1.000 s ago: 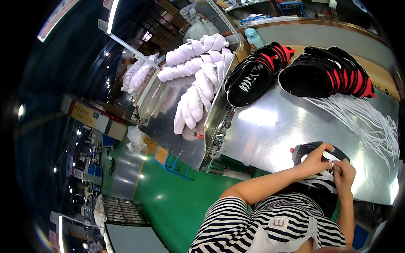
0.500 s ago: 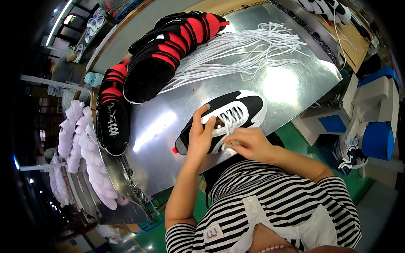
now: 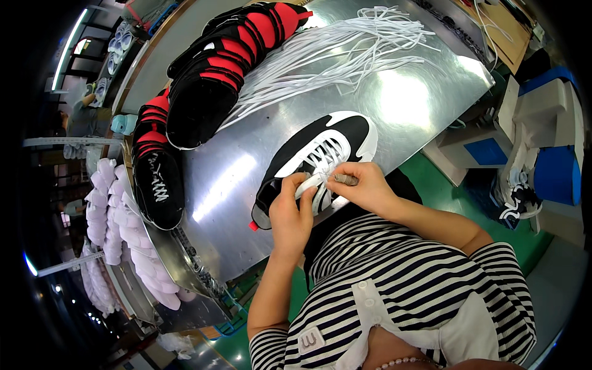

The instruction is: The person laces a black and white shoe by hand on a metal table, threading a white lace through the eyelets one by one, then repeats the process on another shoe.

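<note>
While both hands meet over the tongue of a black and white shoe (image 3: pixel 320 161), the left hand (image 3: pixel 290 217) is closed on the shoe's near edge, thumb and fingers pinching a white lace (image 3: pixel 308 185) there. The right hand (image 3: pixel 361 184) is closed too, gripping the lace's other part between thumb and fingertips, with a small grey tip showing at its fingers. That shoe lies on its side near the front edge of a shiny metal table (image 3: pixel 407 98), toe pointing away to the right, heel toward the left hand.

Beyond it, a loose bundle of white laces (image 3: pixel 345 55) fans across the table's far half, apart from the shoe. To the left, a heap of black and red shoes (image 3: pixel 228 68) lies along the far edge, and one more black shoe (image 3: pixel 157 179) with white lacing sits at the table's left end. Past that end, rows of white shoe forms (image 3: pixel 111 234) hang on a rack. Nothing lies between the hands and the shoe; the person's striped shirt (image 3: pixel 407 290) fills the lower part.

Half a second ago the view was tilted slightly otherwise, and the left hand lay higher on the shoe, nearer its middle; now it sits at the heel end. The right hand has kept its place at the laces.

On the right, beside the table, stand white and blue boxes (image 3: pixel 542 135) over a green floor (image 3: pixel 444 191). A small grey rectangular patch (image 3: pixel 311 340) is sewn on the shirt's left side.
</note>
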Demonstrator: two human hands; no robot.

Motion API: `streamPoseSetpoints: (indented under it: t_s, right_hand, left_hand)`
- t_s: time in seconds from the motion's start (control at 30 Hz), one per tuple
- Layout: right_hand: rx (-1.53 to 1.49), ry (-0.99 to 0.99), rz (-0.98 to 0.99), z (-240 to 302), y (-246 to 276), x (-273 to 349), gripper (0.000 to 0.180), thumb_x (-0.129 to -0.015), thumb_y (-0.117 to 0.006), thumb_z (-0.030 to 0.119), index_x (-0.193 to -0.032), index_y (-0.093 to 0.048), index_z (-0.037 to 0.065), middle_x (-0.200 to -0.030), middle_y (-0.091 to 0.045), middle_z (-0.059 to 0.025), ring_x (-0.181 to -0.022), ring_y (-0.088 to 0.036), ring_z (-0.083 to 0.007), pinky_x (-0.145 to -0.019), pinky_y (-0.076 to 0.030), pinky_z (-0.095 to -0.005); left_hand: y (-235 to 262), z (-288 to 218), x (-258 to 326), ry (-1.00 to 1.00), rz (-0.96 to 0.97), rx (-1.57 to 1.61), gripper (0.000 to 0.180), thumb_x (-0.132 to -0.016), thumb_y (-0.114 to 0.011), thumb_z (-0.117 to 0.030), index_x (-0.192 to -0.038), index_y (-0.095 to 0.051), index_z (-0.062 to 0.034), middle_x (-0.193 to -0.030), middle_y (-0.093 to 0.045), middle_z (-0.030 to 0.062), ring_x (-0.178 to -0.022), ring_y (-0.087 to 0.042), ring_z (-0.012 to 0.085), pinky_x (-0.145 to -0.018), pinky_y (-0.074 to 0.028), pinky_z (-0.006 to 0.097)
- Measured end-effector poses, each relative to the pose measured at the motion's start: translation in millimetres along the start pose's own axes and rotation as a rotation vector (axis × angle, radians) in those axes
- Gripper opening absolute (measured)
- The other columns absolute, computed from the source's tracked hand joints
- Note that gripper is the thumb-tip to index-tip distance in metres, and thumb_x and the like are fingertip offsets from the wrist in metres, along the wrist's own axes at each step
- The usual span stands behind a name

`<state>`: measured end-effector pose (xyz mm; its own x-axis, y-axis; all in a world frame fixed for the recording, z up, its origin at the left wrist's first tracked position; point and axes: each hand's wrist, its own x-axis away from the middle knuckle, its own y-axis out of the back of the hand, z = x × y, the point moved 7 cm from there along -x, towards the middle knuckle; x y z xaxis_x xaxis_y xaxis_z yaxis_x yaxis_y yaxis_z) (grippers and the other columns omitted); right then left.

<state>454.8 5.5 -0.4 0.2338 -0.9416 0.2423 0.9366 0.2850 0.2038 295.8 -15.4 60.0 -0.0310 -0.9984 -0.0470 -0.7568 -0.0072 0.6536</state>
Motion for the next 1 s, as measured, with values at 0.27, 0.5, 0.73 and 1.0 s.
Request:
streamPoseSetpoints:
  t_s: [0.27,0.5,0.73,1.0]
  right_hand:
    - [-0.199,0.143,-0.053,17.9,5.2,-11.3,0.013,-0.088,-0.070,0.014,-0.091,-0.068,0.001,-0.076,-0.062,0.0035,-0.071,-0.052,-0.0028,-0.062,-0.043,-0.0204]
    - [-0.182,0.234,-0.064,22.4,5.4,-4.0,0.023,-0.090,-0.067,0.021,-0.103,-0.060,0.003,-0.077,-0.064,-0.0043,-0.070,-0.060,-0.0147,-0.064,-0.047,-0.0281]
    - [0.059,0.274,0.062,18.3,14.0,15.0,0.023,-0.093,-0.062,0.024,-0.100,-0.054,0.004,-0.084,-0.068,-0.0140,-0.079,-0.068,-0.0315,-0.067,-0.051,-0.0384]
    - [0.058,0.203,0.125,15.3,17.7,12.0,0.016,-0.094,-0.062,0.011,-0.096,-0.054,-0.003,-0.080,-0.066,-0.0108,-0.072,-0.066,-0.0167,-0.065,-0.052,-0.0289]
  left_hand:
    - [-4.1,-3.1,-0.5,0.017,0.017,0.131,0.026,-0.086,-0.072,-0.017,-0.104,-0.062,-0.0010,-0.089,-0.069,0.0168,-0.077,-0.068,0.0285,-0.070,-0.051,0.033]
    - [-5.7,-5.3,-2.4,0.054,-0.085,-0.034,0.023,-0.083,-0.075,-0.017,-0.098,-0.066,-0.0016,-0.081,-0.070,0.0105,-0.069,-0.065,0.0187,-0.065,-0.050,0.030]
    - [-5.5,-15.6,0.4,-0.193,-0.171,-0.127,0.021,-0.082,-0.075,-0.015,-0.096,-0.066,-0.0011,-0.081,-0.069,0.0155,-0.070,-0.067,0.0318,-0.062,-0.051,0.036]
    - [-6.9,-13.0,-1.1,-0.206,-0.143,-0.119,0.023,-0.081,-0.077,-0.014,-0.097,-0.068,-0.0013,-0.079,-0.069,0.0129,-0.065,-0.066,0.0220,-0.061,-0.049,0.030]
